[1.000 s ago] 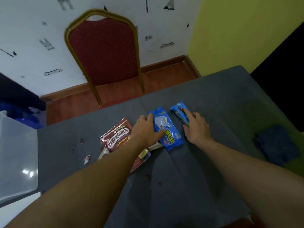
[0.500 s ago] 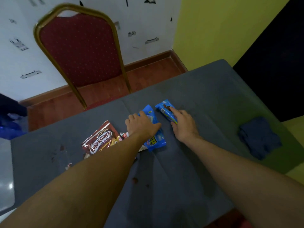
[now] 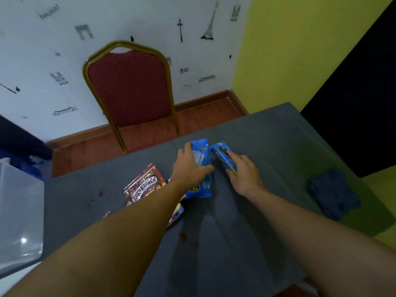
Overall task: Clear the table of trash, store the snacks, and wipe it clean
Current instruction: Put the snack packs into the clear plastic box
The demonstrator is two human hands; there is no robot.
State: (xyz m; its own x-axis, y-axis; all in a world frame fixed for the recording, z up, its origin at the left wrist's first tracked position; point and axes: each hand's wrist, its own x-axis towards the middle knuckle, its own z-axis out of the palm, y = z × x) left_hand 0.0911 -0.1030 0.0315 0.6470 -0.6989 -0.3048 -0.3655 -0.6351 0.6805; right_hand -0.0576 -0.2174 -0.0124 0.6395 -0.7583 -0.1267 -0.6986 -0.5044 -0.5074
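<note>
On the grey table (image 3: 267, 146) lie two blue snack packets side by side. My left hand (image 3: 189, 167) grips the larger blue packet (image 3: 201, 187), thumb on its right side and fingers across its top. My right hand (image 3: 244, 174) pinches the smaller blue packet (image 3: 221, 155), fingers over it and thumb under its near edge. A brown Koko Krunch bag (image 3: 144, 185) lies left of my left forearm, which hides part of more wrappers (image 3: 177, 213). A small scrap of trash (image 3: 106, 214) lies at the forearm's left edge.
A folded dark blue cloth (image 3: 333, 195) lies at the table's right side. A clear plastic bin (image 3: 19, 215) stands off the left edge. A red chair with a gold frame (image 3: 130, 88) stands beyond the far edge. Dark red stains (image 3: 183, 236) mark the tabletop.
My left hand has slid up along the larger blue packet and closed round it. My right hand stays on the smaller packet. The view has tilted upward.
</note>
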